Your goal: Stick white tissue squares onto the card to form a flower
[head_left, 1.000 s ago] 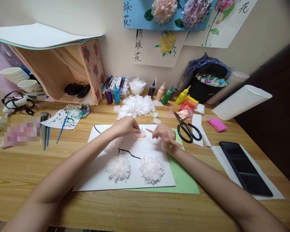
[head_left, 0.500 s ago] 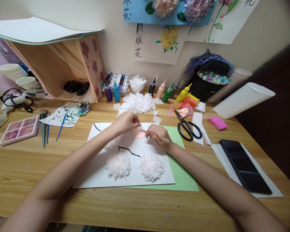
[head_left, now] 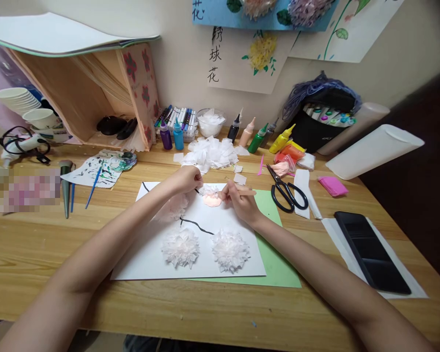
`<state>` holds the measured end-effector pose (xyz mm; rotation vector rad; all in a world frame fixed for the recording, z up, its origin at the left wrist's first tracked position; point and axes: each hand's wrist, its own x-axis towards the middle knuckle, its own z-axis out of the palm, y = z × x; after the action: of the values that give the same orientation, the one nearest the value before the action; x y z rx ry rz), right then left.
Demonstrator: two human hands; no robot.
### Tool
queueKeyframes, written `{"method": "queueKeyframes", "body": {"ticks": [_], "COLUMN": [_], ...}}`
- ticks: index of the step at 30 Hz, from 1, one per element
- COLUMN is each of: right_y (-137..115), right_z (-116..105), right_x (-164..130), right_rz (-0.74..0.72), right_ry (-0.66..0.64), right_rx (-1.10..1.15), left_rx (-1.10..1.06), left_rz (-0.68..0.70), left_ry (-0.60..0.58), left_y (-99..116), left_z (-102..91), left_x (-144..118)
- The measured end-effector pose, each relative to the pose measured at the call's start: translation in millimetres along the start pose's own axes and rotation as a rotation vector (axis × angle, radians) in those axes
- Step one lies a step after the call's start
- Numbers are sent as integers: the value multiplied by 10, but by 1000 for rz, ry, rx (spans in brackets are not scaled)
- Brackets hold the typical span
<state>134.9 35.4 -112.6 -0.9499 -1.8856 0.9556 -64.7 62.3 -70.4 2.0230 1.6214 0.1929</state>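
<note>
My right hand (head_left: 239, 199) is closed around a thin peach-coloured stick (head_left: 248, 192), its tip hidden near a flat peach clay disc (head_left: 212, 200). White tissue pieces (head_left: 209, 189) stand along the disc's far edge. My left hand (head_left: 189, 179) is just left of them with its fingertips pinched together; what they hold, if anything, is too small to make out. Under both hands lies white paper (head_left: 143, 264) with black painted lines. Ruffled tissue flowers sit on it: one front left (head_left: 180, 248), one front right (head_left: 230, 251), and one partly behind my left forearm (head_left: 176, 208).
Beyond the paper lies a heap of white tissue squares (head_left: 210, 152), with paint bottles (head_left: 257, 140) behind. Black-handled scissors (head_left: 286, 190) and a phone (head_left: 372, 252) lie to the right. Green paper (head_left: 278, 266) shows beneath the white sheet. Brushes (head_left: 94, 185) lie on the left.
My left hand has drawn back slightly left from the clay disc, and white tissue now shows at its far edge. The stick in my right hand has turned more level. The view has shifted slightly.
</note>
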Motion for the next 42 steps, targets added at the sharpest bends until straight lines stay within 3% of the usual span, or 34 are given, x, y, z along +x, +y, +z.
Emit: {"method": "queueKeyframes", "body": {"ticks": [2, 4, 6, 9, 12, 24, 29, 34, 38, 42], "right_y": [0, 1, -1, -12, -21, 3, -28, -104, -123, -133], "right_z": [-6, -25, -43, -43, -22, 0, 15, 36, 47, 61], "right_x": [-7, -29, -58, -84, -80, -53, -8, 196, 459, 597], "right_rz": [77, 62, -42, -274, -393, -381, -256, 88, 363, 483], "right_ry": [60, 113, 116, 7, -88, -72, -44, 25, 4, -19], "right_rx": [94, 126, 92, -37, -186, -294, -237, 3, 143, 175], "left_rx": [10, 5, -2, 12, 34, 18, 13, -9, -37, -73], "left_rz": [-2, -5, -7, -1, 6, 15, 14, 32, 57, 44], "left_ry": [4, 0, -10, -16, -11, -6, 1, -10, -20, -9], "left_y": [2, -2, -8, -6, 11, -27, -32, -37, -59, -85], "left_z": [-2, -4, -7, -14, -22, 1, 3, -2, 4, 21], "left_x": [0, 1, 3, 4, 0, 19, 24, 19, 22, 27]}}
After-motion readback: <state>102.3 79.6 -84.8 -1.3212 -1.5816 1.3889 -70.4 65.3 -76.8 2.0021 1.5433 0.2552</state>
